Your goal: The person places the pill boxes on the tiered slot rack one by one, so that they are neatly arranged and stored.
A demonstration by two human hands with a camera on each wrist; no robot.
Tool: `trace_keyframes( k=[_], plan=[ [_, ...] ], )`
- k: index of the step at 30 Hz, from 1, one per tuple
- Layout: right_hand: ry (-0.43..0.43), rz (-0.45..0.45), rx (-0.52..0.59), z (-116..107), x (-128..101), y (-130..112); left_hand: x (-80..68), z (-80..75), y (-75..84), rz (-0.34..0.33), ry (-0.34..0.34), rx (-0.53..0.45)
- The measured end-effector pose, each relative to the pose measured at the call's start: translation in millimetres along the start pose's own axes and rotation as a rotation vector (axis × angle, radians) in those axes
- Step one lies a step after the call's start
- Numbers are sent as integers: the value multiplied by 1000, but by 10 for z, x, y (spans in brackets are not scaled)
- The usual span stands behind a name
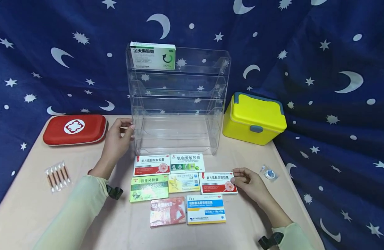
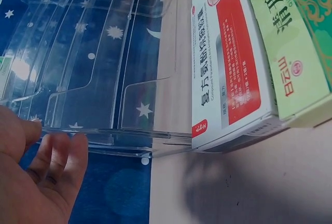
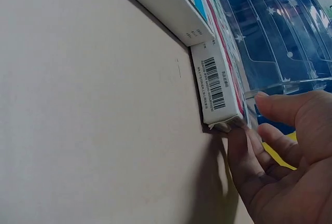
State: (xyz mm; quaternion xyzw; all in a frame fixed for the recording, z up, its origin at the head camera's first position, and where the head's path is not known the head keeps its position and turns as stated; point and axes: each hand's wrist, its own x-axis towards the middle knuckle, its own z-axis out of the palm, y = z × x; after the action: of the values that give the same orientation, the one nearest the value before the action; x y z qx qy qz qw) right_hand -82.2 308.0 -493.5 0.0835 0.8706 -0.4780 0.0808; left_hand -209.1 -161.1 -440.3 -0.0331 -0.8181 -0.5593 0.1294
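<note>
A clear acrylic tiered rack [image 1: 176,104] stands at the back middle of the table, with a green and white medicine box [image 1: 152,55] on its top shelf. My left hand [image 1: 121,133] touches the rack's left side wall with fairly straight fingers; in the left wrist view the fingers [image 2: 62,156] lie along the rack's lower edge [image 2: 114,133]. My right hand [image 1: 243,178] pinches the right end of a red and white medicine box [image 1: 217,182] that lies flat on the table. In the right wrist view the thumb and fingertips [image 3: 244,141] sit at that box's corner [image 3: 215,92].
Several other medicine boxes [image 1: 167,187] lie in rows in front of the rack. A red first-aid pouch [image 1: 74,129] is at the back left, and a yellow lidded case [image 1: 254,118] at the back right. Packed swabs [image 1: 57,176] lie left, a small clear packet [image 1: 269,172] right.
</note>
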Motion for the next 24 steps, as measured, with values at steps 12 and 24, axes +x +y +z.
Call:
trace_keyframes(
  k=[12,24],
  plan=[
    [6,22,-87,74,-6,11,-12,-6,26,9,0,-2],
    [39,-70,-78,56,-6,102,-15,5,9,-6,0,11]
  ],
)
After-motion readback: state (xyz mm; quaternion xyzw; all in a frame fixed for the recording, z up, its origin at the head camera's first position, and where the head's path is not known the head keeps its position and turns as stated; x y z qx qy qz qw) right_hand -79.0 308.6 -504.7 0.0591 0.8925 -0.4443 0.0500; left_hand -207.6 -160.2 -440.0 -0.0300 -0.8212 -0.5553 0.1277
